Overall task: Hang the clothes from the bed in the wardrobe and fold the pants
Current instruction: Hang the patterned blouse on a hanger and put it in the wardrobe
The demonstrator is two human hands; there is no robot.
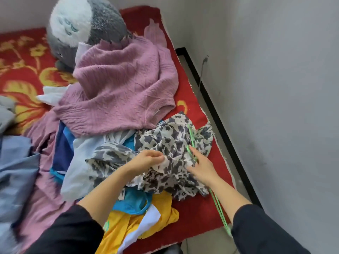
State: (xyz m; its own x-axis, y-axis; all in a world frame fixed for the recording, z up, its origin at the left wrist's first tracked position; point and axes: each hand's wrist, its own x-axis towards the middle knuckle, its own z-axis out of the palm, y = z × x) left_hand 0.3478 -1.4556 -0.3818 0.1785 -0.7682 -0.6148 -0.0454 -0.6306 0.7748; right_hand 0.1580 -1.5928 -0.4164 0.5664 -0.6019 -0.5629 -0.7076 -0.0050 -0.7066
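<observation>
Heaps of clothes cover the bed [185, 46], so by my reckoning the job is barely begun: nothing here shows as hung, the wardrobe is out of sight, and I see no folded pants. My left hand [148, 160] pinches an edge of the grey-and-white patterned blouse [165, 140], fingers curled into the cloth. My right hand [200, 169] lies on the same blouse over a green hanger [191, 136], forefinger stretched along the wire; whether the other fingers close round it I cannot tell. I judge that I am threading this blouse onto the hanger, the first of many. A pink sweater [119, 85] lies behind it, a blue garment [132, 200] and a yellow one [119, 230] nearer me, and blue-grey cloth [16, 162] at my left, which may be pants. The bed wears a red flowered cover, with a grey plush toy [78, 28] at its far end. Pale wall [275, 88] stands to the right, a black skirting [211, 99] below it.
</observation>
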